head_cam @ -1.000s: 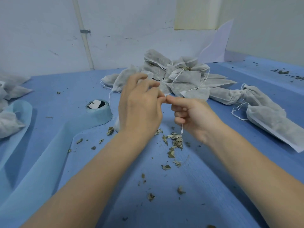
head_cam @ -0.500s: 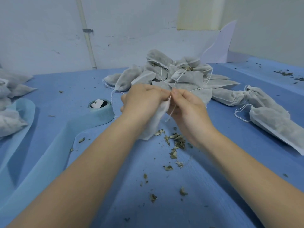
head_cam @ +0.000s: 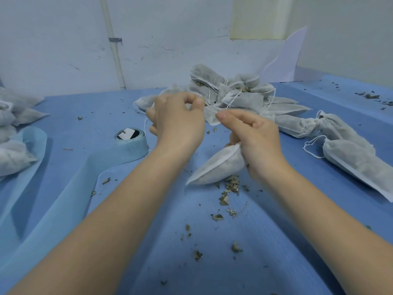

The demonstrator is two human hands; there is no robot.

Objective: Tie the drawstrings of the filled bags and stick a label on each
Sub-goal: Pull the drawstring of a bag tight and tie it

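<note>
The filled bag (head_cam: 217, 167) at frame centre looks light, soft and saggy, so the gathered neck is probably the surest hold. The right hand (head_cam: 255, 143) clutches that neck with its lower fingers while thumb and forefinger pinch the thin drawstring (head_cam: 210, 107). The left hand (head_cam: 178, 122), raised just left of it with fingers curled, pinches the string's other end.

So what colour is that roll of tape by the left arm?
The tape roll is light blue, with a white label piece at its core; head view.
</note>
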